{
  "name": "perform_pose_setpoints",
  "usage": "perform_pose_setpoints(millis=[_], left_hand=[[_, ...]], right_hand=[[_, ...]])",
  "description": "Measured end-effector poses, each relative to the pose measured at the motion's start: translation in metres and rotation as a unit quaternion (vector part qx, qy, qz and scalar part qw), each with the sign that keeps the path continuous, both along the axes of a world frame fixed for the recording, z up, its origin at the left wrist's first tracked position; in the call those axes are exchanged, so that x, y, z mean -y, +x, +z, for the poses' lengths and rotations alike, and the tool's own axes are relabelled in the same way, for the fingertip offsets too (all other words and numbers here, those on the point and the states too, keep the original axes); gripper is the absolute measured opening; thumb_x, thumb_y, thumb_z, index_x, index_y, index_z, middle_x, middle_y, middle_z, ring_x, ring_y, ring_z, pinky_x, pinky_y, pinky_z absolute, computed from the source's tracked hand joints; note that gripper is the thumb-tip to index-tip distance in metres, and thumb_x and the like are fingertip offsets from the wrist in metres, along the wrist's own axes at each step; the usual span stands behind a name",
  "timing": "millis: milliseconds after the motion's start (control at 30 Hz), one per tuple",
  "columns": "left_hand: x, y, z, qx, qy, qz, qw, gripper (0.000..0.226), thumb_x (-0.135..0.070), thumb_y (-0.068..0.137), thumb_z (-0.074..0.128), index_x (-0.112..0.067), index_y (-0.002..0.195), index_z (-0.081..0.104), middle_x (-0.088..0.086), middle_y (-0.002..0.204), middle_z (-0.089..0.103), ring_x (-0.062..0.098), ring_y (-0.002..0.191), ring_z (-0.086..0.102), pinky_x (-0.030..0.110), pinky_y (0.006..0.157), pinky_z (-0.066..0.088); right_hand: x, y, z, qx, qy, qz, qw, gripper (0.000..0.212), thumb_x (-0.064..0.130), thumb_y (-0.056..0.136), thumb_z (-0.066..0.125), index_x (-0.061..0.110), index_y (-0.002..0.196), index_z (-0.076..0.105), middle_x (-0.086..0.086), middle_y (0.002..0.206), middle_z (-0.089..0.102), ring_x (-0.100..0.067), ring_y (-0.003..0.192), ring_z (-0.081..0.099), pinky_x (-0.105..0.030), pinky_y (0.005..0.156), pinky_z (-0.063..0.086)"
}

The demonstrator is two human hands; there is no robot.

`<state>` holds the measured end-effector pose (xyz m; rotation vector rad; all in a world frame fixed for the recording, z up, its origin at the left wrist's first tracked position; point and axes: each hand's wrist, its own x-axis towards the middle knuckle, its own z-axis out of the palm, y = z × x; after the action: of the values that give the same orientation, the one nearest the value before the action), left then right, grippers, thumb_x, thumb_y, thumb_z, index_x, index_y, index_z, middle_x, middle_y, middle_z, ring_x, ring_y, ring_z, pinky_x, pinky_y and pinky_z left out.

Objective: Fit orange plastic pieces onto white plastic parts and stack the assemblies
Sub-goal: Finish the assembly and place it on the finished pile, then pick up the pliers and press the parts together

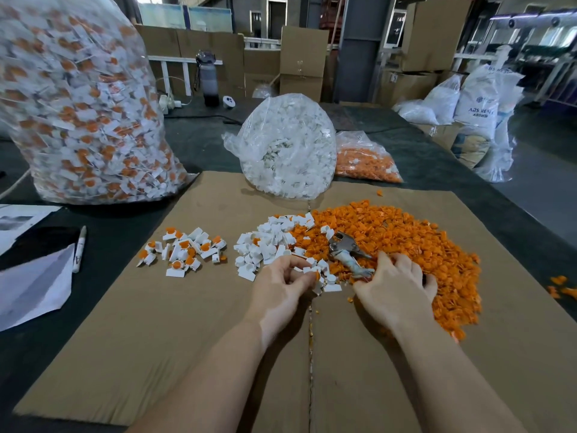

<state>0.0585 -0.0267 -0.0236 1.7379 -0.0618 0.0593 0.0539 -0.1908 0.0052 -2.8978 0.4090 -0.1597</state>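
Seen from above, two bare forearms over a sheet of brown cardboard [193, 323] on a dark table [199, 142]. Left hand [282, 284], fingers curled inward, pinching small white parts and a bit of orange at the near edge of the pile of white parts [268, 242]. Right hand [395, 287], fingers bent and dug into the near left edge of the heap of orange pieces [406, 239]; whether anything sits between those fingers cannot be told. Just ahead of the right hand, lying on the orange heap, a pair of metal pliers [348, 248], with the handles toward the fingers. To the left of the white pile, apart from it, a loose scatter of finished assemblies [184, 250], white with orange fitted, lying unstacked on the cardboard. At the far edge of the cardboard, a clear bag of white parts [285, 148]; beside it to the right, a flatter bag of orange pieces [365, 160]. Far left, a tall clear sack of assemblies [78, 114]. On the table at left, papers [31, 282] and a marker [79, 248]. Farther back, a dark water bottle [207, 79], cardboard boxes [301, 60] and white sacks [477, 98].
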Motion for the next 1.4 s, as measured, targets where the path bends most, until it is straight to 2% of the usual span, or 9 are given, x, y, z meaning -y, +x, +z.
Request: perform_pose_setpoints(millis=[100, 333, 467, 600, 733, 967, 1067, 1200, 1400], left_hand=[[0.000, 0.001, 0.002, -0.021, -0.041, -0.005, 0.999, 0.008, -0.014, 0.086, 0.065, -0.020, 0.087, 0.060, -0.008, 0.057, 0.066, 0.005, 0.063, 0.064, 0.025, 0.070, 0.046], [0.000, 0.003, 0.005, -0.066, -0.094, 0.010, 0.993, 0.009, -0.013, 0.086, 0.066, -0.013, 0.094, 0.062, 0.000, 0.063, 0.066, 0.015, 0.070, 0.067, 0.036, 0.080, 0.051], [0.000, 0.004, 0.007, -0.097, -0.177, 0.031, 0.979, 0.013, -0.007, 0.084, 0.067, -0.005, 0.095, 0.062, 0.002, 0.061, 0.065, 0.007, 0.055, 0.062, 0.019, 0.055, 0.051], [0.001, 0.009, 0.014, -0.130, -0.241, 0.069, 0.959, 0.007, -0.003, 0.084, 0.065, -0.005, 0.090, 0.062, 0.006, 0.064, 0.064, 0.011, 0.054, 0.061, 0.022, 0.054, 0.052], [0.002, 0.012, 0.020, -0.123, -0.222, 0.075, 0.964, 0.006, -0.002, 0.086, 0.063, -0.008, 0.086, 0.062, 0.009, 0.067, 0.064, 0.008, 0.050, 0.063, 0.016, 0.045, 0.048], [0.000, 0.019, 0.023, -0.116, -0.163, 0.110, 0.974, 0.009, -0.006, 0.086, 0.064, -0.006, 0.094, 0.061, 0.009, 0.072, 0.063, 0.018, 0.063, 0.060, 0.029, 0.065, 0.051], [0.002, 0.019, 0.023, -0.115, -0.156, 0.122, 0.973, 0.008, -0.006, 0.086, 0.063, -0.005, 0.094, 0.062, 0.009, 0.070, 0.063, 0.018, 0.061, 0.059, 0.032, 0.069, 0.051], [0.004, 0.019, 0.021, -0.123, -0.166, 0.129, 0.970, 0.005, -0.005, 0.086, 0.063, -0.009, 0.086, 0.061, 0.016, 0.079, 0.066, 0.022, 0.066, 0.064, 0.035, 0.070, 0.055], [0.006, 0.017, 0.020, -0.142, -0.204, 0.130, 0.960, 0.007, -0.002, 0.086, 0.062, -0.009, 0.086, 0.061, 0.019, 0.084, 0.067, 0.030, 0.079, 0.068, 0.043, 0.077, 0.057]], right_hand=[[0.004, 0.005, 0.004, -0.045, -0.046, 0.001, 0.998, 0.053, 0.047, 0.087, 0.050, 0.022, 0.133, 0.039, -0.009, 0.143, 0.029, -0.028, 0.133, 0.023, -0.051, 0.111, 0.011], [0.001, 0.001, 0.013, 0.023, -0.045, 0.039, 0.998, 0.039, 0.049, 0.088, 0.049, 0.015, 0.107, 0.042, -0.006, 0.115, 0.052, -0.025, 0.108, 0.046, -0.036, 0.088, 0.037], [-0.006, -0.012, 0.026, 0.035, 0.058, 0.086, 0.994, 0.028, 0.045, 0.090, 0.046, 0.017, 0.096, 0.045, -0.003, 0.098, 0.053, -0.020, 0.087, 0.045, -0.032, 0.068, 0.036], [-0.012, -0.021, 0.038, -0.051, 0.200, 0.147, 0.967, 0.029, 0.039, 0.092, 0.047, 0.013, 0.090, 0.059, -0.004, 0.089, 0.054, -0.021, 0.080, 0.053, -0.031, 0.065, 0.038], [-0.016, -0.027, 0.046, -0.108, 0.283, 0.178, 0.936, 0.032, 0.031, 0.093, 0.047, 0.010, 0.068, 0.050, -0.006, 0.063, 0.047, -0.019, 0.056, 0.041, -0.032, 0.056, 0.029], [-0.019, -0.031, 0.050, -0.170, 0.369, 0.175, 0.897, 0.026, 0.026, 0.092, 0.043, 0.015, 0.070, 0.046, 0.002, 0.054, 0.046, -0.015, 0.050, 0.042, -0.026, 0.053, 0.030], [-0.020, -0.030, 0.048, -0.165, 0.334, 0.183, 0.910, 0.025, 0.028, 0.092, 0.044, 0.016, 0.070, 0.046, 0.006, 0.054, 0.040, -0.013, 0.050, 0.037, -0.030, 0.057, 0.028], [-0.023, -0.031, 0.047, -0.147, 0.275, 0.196, 0.930, 0.023, 0.026, 0.091, 0.047, 0.017, 0.071, 0.041, 0.005, 0.063, 0.041, -0.008, 0.050, 0.036, -0.018, 0.045, 0.026], [-0.024, -0.031, 0.046, -0.148, 0.251, 0.192, 0.937, 0.023, 0.029, 0.092, 0.047, 0.018, 0.074, 0.039, 0.002, 0.073, 0.040, -0.012, 0.060, 0.037, -0.025, 0.052, 0.026]])
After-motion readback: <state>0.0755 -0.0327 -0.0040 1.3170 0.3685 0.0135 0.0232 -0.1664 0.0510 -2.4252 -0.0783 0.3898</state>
